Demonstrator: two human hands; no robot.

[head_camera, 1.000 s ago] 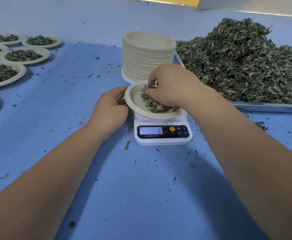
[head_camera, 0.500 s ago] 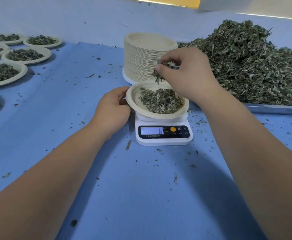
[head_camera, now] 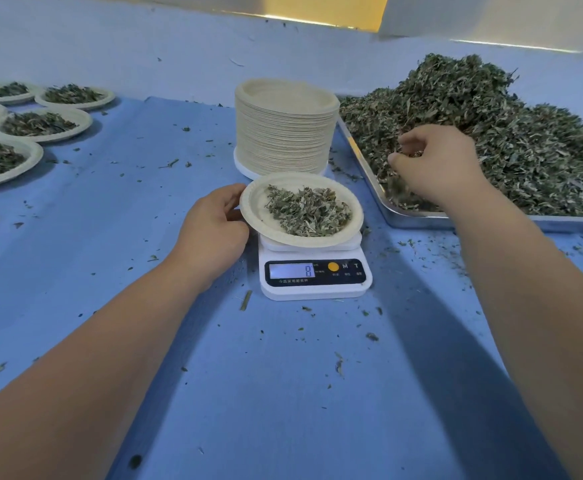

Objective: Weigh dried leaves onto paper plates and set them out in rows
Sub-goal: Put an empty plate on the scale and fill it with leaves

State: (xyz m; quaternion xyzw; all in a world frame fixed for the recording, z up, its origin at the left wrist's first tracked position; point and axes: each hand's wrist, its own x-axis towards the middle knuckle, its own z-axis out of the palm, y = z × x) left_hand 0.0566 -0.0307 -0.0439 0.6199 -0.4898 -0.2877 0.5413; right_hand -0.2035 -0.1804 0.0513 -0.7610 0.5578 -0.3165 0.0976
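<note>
A paper plate (head_camera: 253, 216) with a small pile of dried leaves (head_camera: 309, 211) sits on a white digital scale (head_camera: 314, 277) whose display reads 8. My left hand (head_camera: 214, 225) holds the plate's left rim, thumb on top. My right hand (head_camera: 433, 166) hovers over the near left corner of the big heap of dried leaves (head_camera: 511, 133) in the metal tray (head_camera: 418, 219). Its fingers are curled and pinch a few leaves. Several filled plates (head_camera: 41, 124) lie in rows at the far left.
A tall stack of empty paper plates (head_camera: 285, 126) stands just behind the scale, beside the tray's left edge. Leaf crumbs are scattered over the blue sheet (head_camera: 283, 393). A pale wall runs along the back.
My right hand lifted a pinch of leaves off the plate and carried it right to the heap in the tray. The left hand stayed at the plate's rim. The scale still reads 8.
</note>
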